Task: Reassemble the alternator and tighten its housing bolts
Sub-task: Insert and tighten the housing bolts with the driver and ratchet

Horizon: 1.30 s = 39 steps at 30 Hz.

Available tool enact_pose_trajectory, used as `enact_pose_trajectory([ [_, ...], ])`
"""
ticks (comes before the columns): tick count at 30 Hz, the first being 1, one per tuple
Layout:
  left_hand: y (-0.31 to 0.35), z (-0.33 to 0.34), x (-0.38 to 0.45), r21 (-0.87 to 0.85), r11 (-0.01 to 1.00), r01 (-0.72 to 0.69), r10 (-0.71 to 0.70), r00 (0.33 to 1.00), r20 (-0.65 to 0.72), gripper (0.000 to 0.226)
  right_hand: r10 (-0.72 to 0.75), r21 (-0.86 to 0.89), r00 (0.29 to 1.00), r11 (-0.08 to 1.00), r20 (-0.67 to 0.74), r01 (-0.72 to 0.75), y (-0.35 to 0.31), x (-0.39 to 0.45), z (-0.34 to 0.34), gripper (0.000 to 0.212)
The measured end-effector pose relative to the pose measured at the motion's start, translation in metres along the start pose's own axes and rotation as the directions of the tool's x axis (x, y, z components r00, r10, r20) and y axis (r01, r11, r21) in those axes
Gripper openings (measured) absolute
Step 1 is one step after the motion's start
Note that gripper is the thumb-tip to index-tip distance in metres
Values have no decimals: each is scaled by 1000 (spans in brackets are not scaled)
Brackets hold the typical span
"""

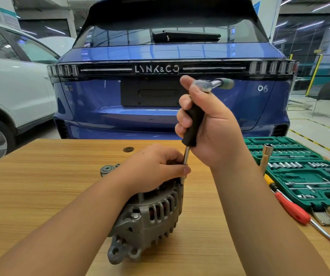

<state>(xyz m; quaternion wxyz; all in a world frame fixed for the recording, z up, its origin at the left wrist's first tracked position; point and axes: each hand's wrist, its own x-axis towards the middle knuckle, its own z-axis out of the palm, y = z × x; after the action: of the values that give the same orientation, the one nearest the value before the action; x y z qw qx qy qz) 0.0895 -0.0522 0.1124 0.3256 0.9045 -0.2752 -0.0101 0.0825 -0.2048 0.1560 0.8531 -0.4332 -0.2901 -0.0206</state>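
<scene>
Grey cast alternator (148, 218) is seated on the wooden worktop (40, 186), steadied from above by the left hand (152, 168), whose fingers pinch the driver's metal shaft at the housing edge. The black-handled nut driver (193, 124) is gripped upright by the right hand (209, 124), fingers curled round the handle, a ratchet (211, 83) attached on top.

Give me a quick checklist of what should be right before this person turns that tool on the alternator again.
1. Right hand grips the driver handle: ok.
2. Left hand steadies the shaft near its tip: ok.
3. Tip seated on a housing bolt: cannot tell, fingers hide it.
4. Alternator resting on the table: ok.
5. Ratchet fitted on the handle's top: ok.
6. Socket set within reach: ok.
</scene>
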Motion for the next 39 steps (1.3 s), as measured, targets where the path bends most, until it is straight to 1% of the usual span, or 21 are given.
enact_pose_trajectory([
  [1,0,0,0,-7,1000,4,-4,1000,0,4,-1,54,999,999,36,0,0,0,-1,27],
  [2,0,0,-1,-13,1000,9,-9,1000,0,5,-40,53,998,998,50,38,2,0,-2,29],
  [4,0,0,-1,-17,1000,14,-14,1000,-2,8,-145,-39,988,988,55,147,6,-1,0,31],
  [6,0,0,-1,-20,1000,17,-17,1000,-9,9,-184,-105,980,976,81,192,10,-1,5,34],
  [9,-1,0,-2,-23,1000,18,-19,1000,-9,10,-165,-84,980,981,111,175,11,0,5,37],
  [12,0,0,-2,-11,1000,9,-9,1000,-17,11,-126,54,980,991,153,119,10,0,1,38],
  [14,0,1,-2,-12,1000,4,-4,1000,-25,12,-97,125,982,989,163,77,9,0,-3,46],
  [17,1,1,-2,1,1000,2,-2,1000,-22,13,-57,100,994,994,89,48,7,2,-4,57],
  [18,1,1,-1,7,1000,1,-1,1000,-18,13,-52,66,997,997,48,49,7,2,-2,52],
  [19,1,1,-1,14,1000,-1,1,1000,-14,12,-62,12,998,998,-3,62,7,2,1,42],
  [21,1,1,-1,21,1000,-4,4,1000,-6,11,-138,-174,983,978,-124,115,7,2,5,21],
  [22,1,1,-1,17,1000,0,0,1000,-5,11,-171,-253,973,959,-156,127,7,2,5,20],
  [23,0,1,-1,12,1000,5,-5,1000,-6,11,-172,-286,971,951,-164,120,6,2,6,19],
  [24,0,1,-1,10,1000,9,-9,1000,-9,11,-141,-263,981,959,-136,102,6,2,4,14],
  [25,0,1,-1,11,1000,11,-11,1000,-13,11,-82,-191,993,979,-86,65,4,1,3,10],
  [27,-1,0,-1,12,1000,12,-12,1000,-19,11,11,-1,1000,1000,18,-11,2,1,0,23],
  [28,0,0,-1,10,1000,11,-11,1000,-18,11,7,42,999,999,38,-8,2,1,-2,27],
  [31,1,0,-2,4,1000,8,-8,1000,-14,11,-117,-28,991,992,63,119,7,1,-2,29],
  [33,2,0,-2,6,1000,8,-8,1000,-21,12,-161,-85,983,982,91,169,10,1,2,32],
  [36,1,-1,-3,-4,1000,18,-18,1000,-17,11,-163,-102,981,979,107,174,12,2,4,36],
  [39,1,-1,-3,-5,1000,12,-13,1000,-19,9,-132,10,978,991,158,132,12,2,1,37],
])
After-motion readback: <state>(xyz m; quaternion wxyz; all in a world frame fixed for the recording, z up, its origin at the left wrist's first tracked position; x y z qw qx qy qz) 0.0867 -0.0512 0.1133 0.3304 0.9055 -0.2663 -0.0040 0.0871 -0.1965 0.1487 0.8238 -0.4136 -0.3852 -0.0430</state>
